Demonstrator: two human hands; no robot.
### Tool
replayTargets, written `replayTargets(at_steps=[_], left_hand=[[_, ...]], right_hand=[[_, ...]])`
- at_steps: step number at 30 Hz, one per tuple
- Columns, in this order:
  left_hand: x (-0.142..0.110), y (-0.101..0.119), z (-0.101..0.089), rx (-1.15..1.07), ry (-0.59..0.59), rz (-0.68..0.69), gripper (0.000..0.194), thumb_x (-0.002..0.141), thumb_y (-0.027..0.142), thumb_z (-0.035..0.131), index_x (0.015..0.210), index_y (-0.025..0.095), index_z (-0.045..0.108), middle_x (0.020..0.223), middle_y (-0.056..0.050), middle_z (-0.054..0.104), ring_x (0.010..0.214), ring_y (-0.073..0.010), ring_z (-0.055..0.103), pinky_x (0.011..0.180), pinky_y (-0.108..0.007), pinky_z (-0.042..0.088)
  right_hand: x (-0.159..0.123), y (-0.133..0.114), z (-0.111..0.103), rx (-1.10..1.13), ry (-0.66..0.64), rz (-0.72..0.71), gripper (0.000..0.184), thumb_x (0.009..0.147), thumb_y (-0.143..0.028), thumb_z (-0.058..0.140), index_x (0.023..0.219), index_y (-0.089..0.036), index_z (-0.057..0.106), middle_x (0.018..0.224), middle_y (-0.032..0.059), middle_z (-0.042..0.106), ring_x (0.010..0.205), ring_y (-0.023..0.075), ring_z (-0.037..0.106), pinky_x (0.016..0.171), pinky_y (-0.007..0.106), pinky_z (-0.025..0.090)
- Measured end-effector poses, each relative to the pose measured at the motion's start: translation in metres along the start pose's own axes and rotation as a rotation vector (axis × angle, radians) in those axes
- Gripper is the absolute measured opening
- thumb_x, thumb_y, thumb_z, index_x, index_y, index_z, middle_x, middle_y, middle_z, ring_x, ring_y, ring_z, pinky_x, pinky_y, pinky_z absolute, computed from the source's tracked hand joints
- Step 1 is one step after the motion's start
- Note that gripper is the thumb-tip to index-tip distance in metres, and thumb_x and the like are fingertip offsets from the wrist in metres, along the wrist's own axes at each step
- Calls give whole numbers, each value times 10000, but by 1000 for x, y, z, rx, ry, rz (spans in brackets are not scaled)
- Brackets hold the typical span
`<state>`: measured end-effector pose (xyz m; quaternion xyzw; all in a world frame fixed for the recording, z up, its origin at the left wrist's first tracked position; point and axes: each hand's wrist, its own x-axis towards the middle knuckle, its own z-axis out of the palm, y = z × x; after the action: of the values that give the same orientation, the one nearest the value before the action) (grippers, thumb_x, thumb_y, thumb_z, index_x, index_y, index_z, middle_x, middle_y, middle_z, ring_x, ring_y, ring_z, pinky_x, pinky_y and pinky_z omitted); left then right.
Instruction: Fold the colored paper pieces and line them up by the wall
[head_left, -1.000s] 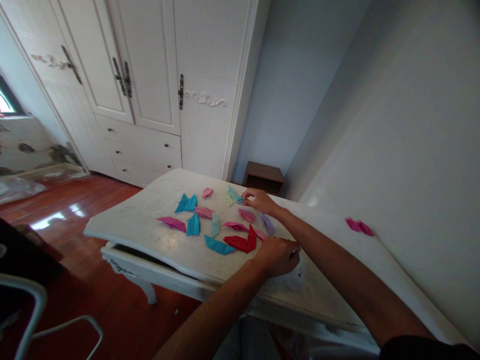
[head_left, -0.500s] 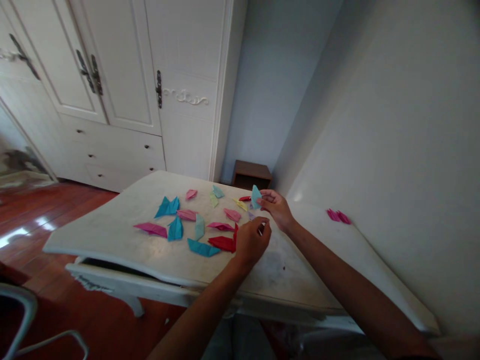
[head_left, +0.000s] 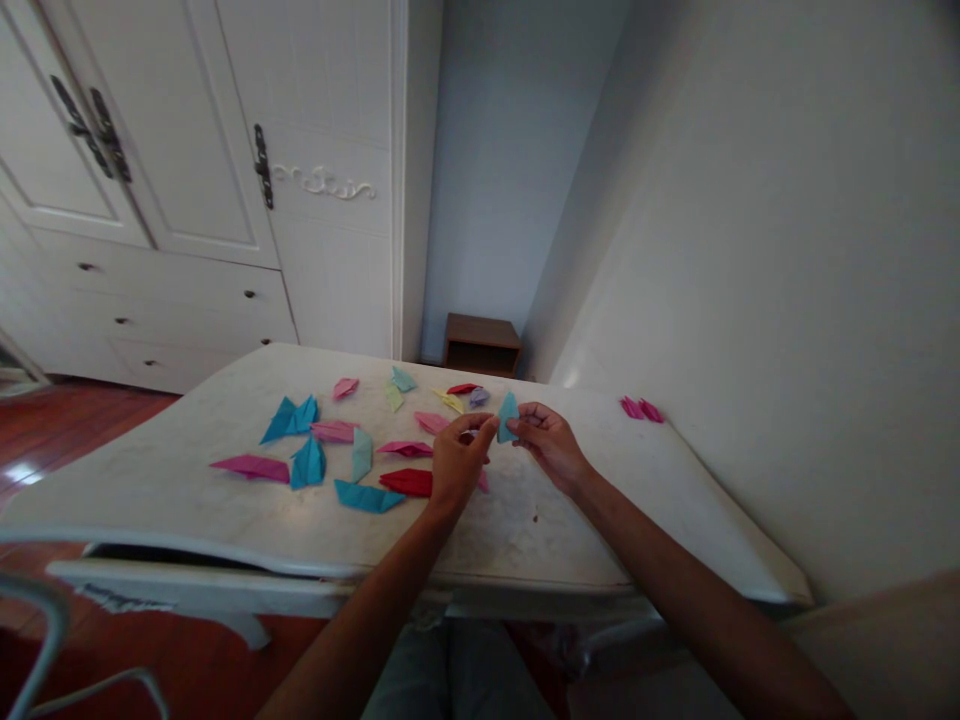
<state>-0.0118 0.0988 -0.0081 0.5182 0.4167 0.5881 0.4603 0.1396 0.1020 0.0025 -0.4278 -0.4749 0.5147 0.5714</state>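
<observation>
A light blue piece of folded paper (head_left: 507, 416) is held upright above the table. My right hand (head_left: 551, 442) pinches its right side between thumb and fingers. At the paper's left edge, the thumb and forefinger of my left hand (head_left: 461, 460) are closed together on it. Left of my hands lie several folded paper pieces: a red one (head_left: 407, 482), a blue one (head_left: 369, 496), a pink one (head_left: 405, 449) and a pale green one (head_left: 361, 455). A purple one (head_left: 478, 398) and a yellow one (head_left: 450, 401) lie just beyond my left hand.
The white table (head_left: 165, 510) borders a wall on the right. Two magenta folded papers (head_left: 641, 409) lie near that wall. Behind the table stand a white wardrobe (head_left: 337, 270) and a small brown cabinet (head_left: 482, 330). A pale metal frame (head_left: 56, 640) is at lower left.
My left hand has risen to the light blue paper and now pinches its left edge. My right hand has brought the paper slightly lower and nearer. The camera view has turned right.
</observation>
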Motion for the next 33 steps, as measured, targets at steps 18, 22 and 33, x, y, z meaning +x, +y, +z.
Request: replayTargets(at_steps=[18, 22, 33], left_hand=[[-1, -3, 2, 80, -56, 47, 290, 746, 421, 640, 783, 137, 684, 603, 13, 604, 421, -81, 495, 396, -185, 389], [-1, -3, 3, 82, -52, 43, 285, 742, 414, 636, 782, 136, 682, 613, 8, 606, 428, -87, 503, 395, -188, 396], [-3, -6, 4, 185, -62, 112, 245, 788, 380, 591, 781, 149, 672, 605, 10, 601, 448, -88, 507, 431, -184, 398]], right_hand=[[-7, 3, -10, -11, 28, 8, 351, 521, -347, 892, 762, -198, 685, 704, -2, 687, 649, 131, 607, 585, 237, 450], [-8, 3, -11, -5, 33, 11, 356, 520, -348, 895, 764, -196, 685, 709, -2, 686, 649, 127, 604, 587, 234, 450], [-11, 5, -14, -15, 37, 19, 343, 538, -346, 885, 766, -201, 674, 704, -5, 684, 640, 131, 600, 595, 249, 446]])
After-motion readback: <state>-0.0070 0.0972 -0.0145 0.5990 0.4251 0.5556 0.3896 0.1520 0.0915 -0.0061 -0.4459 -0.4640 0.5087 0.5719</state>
